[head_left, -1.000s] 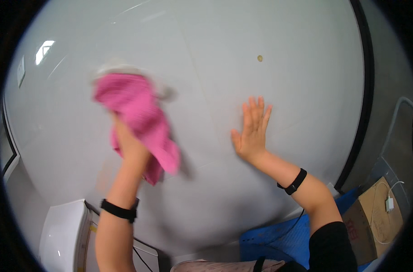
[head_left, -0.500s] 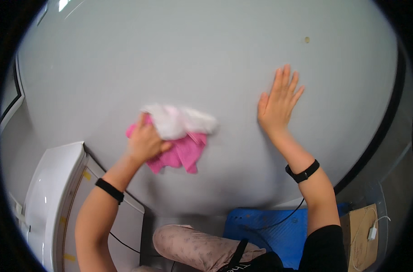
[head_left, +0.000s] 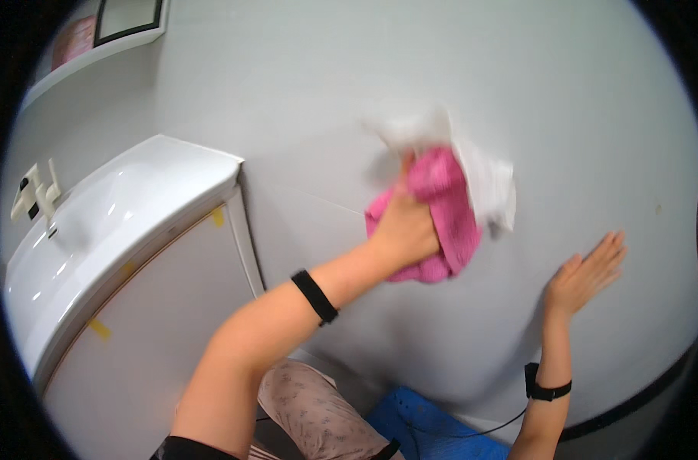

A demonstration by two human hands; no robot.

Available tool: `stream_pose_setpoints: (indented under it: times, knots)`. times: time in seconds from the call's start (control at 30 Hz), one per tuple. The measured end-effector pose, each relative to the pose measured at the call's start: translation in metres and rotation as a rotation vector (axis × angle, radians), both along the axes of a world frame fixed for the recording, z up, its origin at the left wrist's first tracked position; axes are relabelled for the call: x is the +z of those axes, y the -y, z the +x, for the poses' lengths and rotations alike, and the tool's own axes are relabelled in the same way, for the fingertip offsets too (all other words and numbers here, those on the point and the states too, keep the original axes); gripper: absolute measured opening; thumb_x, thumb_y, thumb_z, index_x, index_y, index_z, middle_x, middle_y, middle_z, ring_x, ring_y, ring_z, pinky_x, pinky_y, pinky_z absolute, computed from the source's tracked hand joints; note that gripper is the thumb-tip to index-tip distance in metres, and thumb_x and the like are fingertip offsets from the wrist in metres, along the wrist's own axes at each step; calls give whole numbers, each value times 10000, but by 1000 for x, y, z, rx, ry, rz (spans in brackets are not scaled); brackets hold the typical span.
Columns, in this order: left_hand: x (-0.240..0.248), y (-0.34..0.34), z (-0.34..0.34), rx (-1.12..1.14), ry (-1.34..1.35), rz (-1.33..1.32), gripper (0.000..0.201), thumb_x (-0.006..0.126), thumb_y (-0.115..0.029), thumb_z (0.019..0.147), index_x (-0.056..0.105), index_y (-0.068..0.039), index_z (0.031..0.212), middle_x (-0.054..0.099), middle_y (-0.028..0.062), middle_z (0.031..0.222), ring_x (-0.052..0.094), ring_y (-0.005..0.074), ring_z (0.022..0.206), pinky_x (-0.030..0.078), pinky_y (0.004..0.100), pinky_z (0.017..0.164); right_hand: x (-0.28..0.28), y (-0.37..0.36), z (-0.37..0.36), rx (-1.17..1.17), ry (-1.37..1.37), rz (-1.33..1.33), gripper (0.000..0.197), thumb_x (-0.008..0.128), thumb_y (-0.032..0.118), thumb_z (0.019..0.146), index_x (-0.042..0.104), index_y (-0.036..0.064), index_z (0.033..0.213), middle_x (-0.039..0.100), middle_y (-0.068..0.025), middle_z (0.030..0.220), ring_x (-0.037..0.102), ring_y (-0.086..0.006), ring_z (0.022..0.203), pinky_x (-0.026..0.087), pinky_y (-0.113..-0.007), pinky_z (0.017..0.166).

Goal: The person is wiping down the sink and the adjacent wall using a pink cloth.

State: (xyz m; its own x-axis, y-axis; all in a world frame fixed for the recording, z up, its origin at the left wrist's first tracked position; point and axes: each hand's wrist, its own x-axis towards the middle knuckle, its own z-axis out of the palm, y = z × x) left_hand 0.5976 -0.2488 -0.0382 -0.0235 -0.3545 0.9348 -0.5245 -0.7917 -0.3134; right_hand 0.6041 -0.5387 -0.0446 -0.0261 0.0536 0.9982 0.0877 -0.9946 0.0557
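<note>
Left hand [head_left: 406,228]: fingers partly hidden, gripping pink cloth [head_left: 455,222]
White cloth [head_left: 488,184]: beside pink cloth
Right hand [head_left: 585,274]: fingers extended, empty, against wall [head_left: 303,100]

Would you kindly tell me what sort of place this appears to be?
It looks like a bathroom or washroom, judging by the glossy white washbasin, the tap at its side and the white wall shelf.

The cloth [head_left: 450,207] is pink and white — the trousers [head_left: 311,402] pale, dark-patterned.
</note>
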Motion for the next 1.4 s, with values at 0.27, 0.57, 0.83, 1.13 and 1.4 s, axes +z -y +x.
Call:
stream_pose_setpoints:
  times: [0.27,0.57,0.83,1.13,1.4]
  knots:
    - [-75,-47,-16,-87,-575,-630,389,603,-165,806,559,-50,1174,596,180,1143,566,382,1060,430,469,937,2,9,7,-5,28,-6,590,236,319,980,194,15,1483,158,-157,1563,111,-389,1438,46,-578,1129]
    - [-60,-182,31,345,-315,-817,445,567,-215,876,479,-37,1274,493,199,1252,460,372,1148,371,450,967,-2,5,6,-38,26,25,578,212,320,985,193,37,1489,170,-128,1566,121,-355,1444,54,-563,1138]
    - [-225,-144,68,925,-992,-431,426,478,-212,948,418,-116,1359,461,59,1350,430,204,1247,336,331,1056,-2,1,15,-72,65,-12,586,188,343,993,185,38,1493,174,-124,1566,127,-352,1444,59,-561,1138]
    - [50,-13,7,-57,-64,176,396,561,-281,854,586,-59,1182,589,142,1204,547,222,1112,157,553,1147,-8,15,17,-57,21,4,602,183,364,989,180,34,1492,157,-127,1569,114,-361,1444,59,-564,1136]
    - [189,-161,15,211,-82,-690,582,515,-301,878,385,20,1346,428,269,1356,340,456,1298,278,603,1029,-8,9,13,-108,28,-21,595,197,329,984,175,13,1488,154,-145,1566,110,-354,1447,54,-548,1142]
